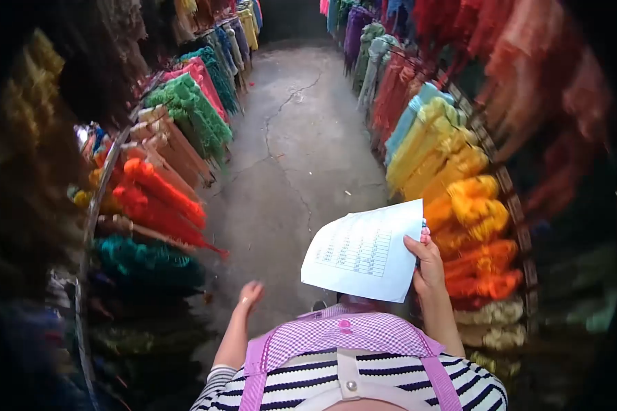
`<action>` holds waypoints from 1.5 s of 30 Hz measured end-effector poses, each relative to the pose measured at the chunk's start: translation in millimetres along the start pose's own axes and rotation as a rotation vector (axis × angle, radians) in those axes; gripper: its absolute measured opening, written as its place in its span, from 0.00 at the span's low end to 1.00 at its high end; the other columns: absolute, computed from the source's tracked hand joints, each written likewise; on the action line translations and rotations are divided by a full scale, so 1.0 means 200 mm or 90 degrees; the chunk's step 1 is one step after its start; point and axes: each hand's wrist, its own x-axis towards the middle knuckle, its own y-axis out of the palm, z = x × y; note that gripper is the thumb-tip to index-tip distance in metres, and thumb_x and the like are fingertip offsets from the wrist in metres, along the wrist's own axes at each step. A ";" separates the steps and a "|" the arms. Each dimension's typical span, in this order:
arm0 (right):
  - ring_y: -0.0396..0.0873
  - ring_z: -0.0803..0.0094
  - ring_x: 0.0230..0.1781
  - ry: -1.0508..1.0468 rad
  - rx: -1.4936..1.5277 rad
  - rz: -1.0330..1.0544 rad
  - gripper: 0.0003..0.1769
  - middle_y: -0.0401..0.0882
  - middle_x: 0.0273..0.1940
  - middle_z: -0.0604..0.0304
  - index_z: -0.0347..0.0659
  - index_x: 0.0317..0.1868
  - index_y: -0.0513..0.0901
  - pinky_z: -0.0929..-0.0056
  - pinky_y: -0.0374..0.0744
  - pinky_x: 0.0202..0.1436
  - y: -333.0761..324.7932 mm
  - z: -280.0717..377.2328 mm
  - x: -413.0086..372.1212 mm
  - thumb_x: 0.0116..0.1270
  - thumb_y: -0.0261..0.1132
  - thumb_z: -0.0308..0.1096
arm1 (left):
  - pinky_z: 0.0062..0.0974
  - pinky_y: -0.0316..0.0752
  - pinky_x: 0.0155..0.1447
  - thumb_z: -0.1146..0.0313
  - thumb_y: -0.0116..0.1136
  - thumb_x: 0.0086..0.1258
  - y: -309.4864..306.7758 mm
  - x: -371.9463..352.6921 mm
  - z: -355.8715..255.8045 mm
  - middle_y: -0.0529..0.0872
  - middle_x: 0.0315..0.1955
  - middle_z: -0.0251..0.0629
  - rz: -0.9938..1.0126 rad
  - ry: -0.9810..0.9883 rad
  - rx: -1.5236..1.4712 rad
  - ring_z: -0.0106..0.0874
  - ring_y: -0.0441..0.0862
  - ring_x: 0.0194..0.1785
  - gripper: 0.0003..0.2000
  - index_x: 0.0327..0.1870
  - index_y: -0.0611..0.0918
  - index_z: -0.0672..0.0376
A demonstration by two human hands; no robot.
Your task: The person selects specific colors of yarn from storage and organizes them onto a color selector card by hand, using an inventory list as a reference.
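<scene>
My right hand (428,264) grips a white sheet of paper (362,250) by its right edge, thumb on top. A printed table with rows of numbers covers part of the sheet. A small pink and multicoloured bit (426,231) shows by the fingertips behind the paper; I cannot make out what it is. My left hand (251,293) hangs low at my left side, its fingers loosely curled together and nothing visible in them. Nearest to it on the left are dark teal yarn hanks (144,264); orange yarn hanks (483,274) hang beside my right hand.
A cracked concrete aisle (281,157) runs ahead between two curved racks. Red-orange (161,198) and green hanks (188,106) hang on the left. Yellow (435,147) and light blue hanks (415,116) hang on the right, with red hanks (459,27) higher up.
</scene>
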 end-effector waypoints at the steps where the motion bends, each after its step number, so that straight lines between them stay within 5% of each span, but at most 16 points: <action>1: 0.78 0.75 0.43 -0.018 0.006 0.001 0.16 0.79 0.43 0.64 0.40 0.49 0.75 0.75 0.75 0.53 0.05 0.02 0.13 0.60 0.65 0.22 | 0.19 0.72 0.29 0.54 0.51 0.71 0.03 0.19 -0.36 0.83 0.25 0.32 0.094 0.062 -0.181 0.23 0.79 0.27 0.17 0.37 0.82 0.60; 3: 0.78 0.76 0.41 -0.028 0.008 -0.004 0.14 0.80 0.41 0.64 0.39 0.46 0.76 0.77 0.76 0.50 0.17 0.06 0.40 0.60 0.65 0.22 | 0.20 0.73 0.29 0.41 0.44 0.72 0.10 0.37 -1.20 0.84 0.22 0.35 0.143 0.016 -0.178 0.24 0.79 0.23 0.29 0.30 0.84 0.62; 7: 0.80 0.75 0.39 -0.048 -0.005 0.017 0.13 0.82 0.41 0.60 0.36 0.45 0.77 0.76 0.78 0.48 0.30 0.15 0.99 0.59 0.66 0.22 | 0.24 0.75 0.35 0.35 0.34 0.71 0.18 0.90 -1.90 0.86 0.25 0.35 0.324 0.059 -0.183 0.26 0.81 0.25 0.37 0.33 0.85 0.63; 9: 0.80 0.74 0.40 -0.068 -0.023 0.042 0.13 0.82 0.42 0.58 0.34 0.44 0.78 0.74 0.78 0.47 0.43 0.25 1.34 0.58 0.66 0.22 | 0.26 0.75 0.47 0.35 0.31 0.72 0.19 1.01 -2.20 0.86 0.34 0.35 0.369 0.051 -0.290 0.26 0.83 0.38 0.37 0.43 0.83 0.64; 10: 0.80 0.74 0.40 -0.071 -0.014 0.055 0.13 0.82 0.42 0.58 0.34 0.44 0.78 0.74 0.78 0.47 0.49 0.31 1.53 0.58 0.66 0.22 | 0.27 0.71 0.57 0.40 0.38 0.73 0.14 1.03 -2.35 0.83 0.47 0.34 0.427 0.070 -0.355 0.25 0.79 0.51 0.32 0.58 0.76 0.62; 15: 0.81 0.74 0.39 0.045 -0.110 0.188 0.14 0.83 0.42 0.59 0.33 0.48 0.78 0.74 0.79 0.47 0.81 0.39 2.31 0.61 0.65 0.23 | 0.31 0.71 0.59 0.62 0.56 0.69 -0.14 1.39 -2.69 0.74 0.59 0.34 0.291 0.215 -0.414 0.27 0.77 0.55 0.31 0.72 0.59 0.55; 18: 0.81 0.75 0.39 0.084 -0.140 0.227 0.14 0.82 0.42 0.60 0.34 0.48 0.78 0.74 0.78 0.46 1.02 0.40 2.73 0.61 0.65 0.24 | 0.32 0.73 0.58 0.67 0.56 0.68 -0.26 1.60 -2.84 0.73 0.60 0.36 0.230 0.204 -0.538 0.30 0.78 0.55 0.35 0.74 0.53 0.54; 19: 0.81 0.75 0.39 0.099 -0.134 0.238 0.14 0.82 0.42 0.60 0.34 0.48 0.78 0.74 0.78 0.46 1.06 0.38 2.90 0.61 0.65 0.24 | 0.36 0.72 0.62 0.68 0.54 0.67 -0.27 1.68 -2.89 0.72 0.62 0.44 0.225 0.200 -0.598 0.35 0.74 0.62 0.34 0.74 0.53 0.54; 23: 0.79 0.78 0.37 0.108 -0.115 0.245 0.11 0.82 0.39 0.63 0.37 0.43 0.79 0.77 0.77 0.43 1.29 0.38 3.50 0.60 0.67 0.23 | 0.37 0.76 0.57 0.63 0.52 0.69 -0.34 2.24 -3.01 0.77 0.56 0.56 0.295 0.216 -0.756 0.41 0.80 0.56 0.35 0.74 0.50 0.55; 28: 0.79 0.80 0.35 0.059 -0.133 0.182 0.09 0.82 0.37 0.64 0.38 0.40 0.80 0.81 0.75 0.41 1.54 0.53 4.20 0.59 0.68 0.23 | 0.30 0.76 0.57 0.64 0.51 0.71 -0.49 3.08 -3.52 0.77 0.55 0.53 0.371 0.199 -0.648 0.36 0.79 0.56 0.31 0.71 0.54 0.64; 30: 0.79 0.79 0.35 0.025 -0.125 0.168 0.09 0.82 0.37 0.63 0.38 0.41 0.80 0.80 0.76 0.41 1.67 0.64 4.45 0.59 0.68 0.23 | 0.27 0.77 0.54 0.71 0.50 0.71 -0.49 3.37 -3.83 0.79 0.51 0.46 0.247 0.197 -0.689 0.29 0.82 0.47 0.26 0.68 0.59 0.65; 39: 0.79 0.78 0.40 -0.012 -0.069 0.089 0.13 0.82 0.41 0.65 0.40 0.45 0.78 0.78 0.76 0.49 2.01 0.84 5.69 0.59 0.67 0.23 | 0.25 0.74 0.58 0.75 0.57 0.68 -0.50 4.62 -4.68 0.79 0.53 0.41 0.340 0.240 -0.530 0.25 0.78 0.53 0.22 0.61 0.68 0.66; 45: 0.80 0.77 0.38 0.000 -0.086 0.119 0.12 0.83 0.40 0.62 0.38 0.44 0.79 0.77 0.77 0.46 2.29 1.00 6.69 0.60 0.69 0.26 | 0.23 0.73 0.58 0.79 0.55 0.67 -0.65 5.38 -5.12 0.81 0.50 0.37 0.169 0.292 -0.487 0.24 0.79 0.51 0.18 0.58 0.72 0.67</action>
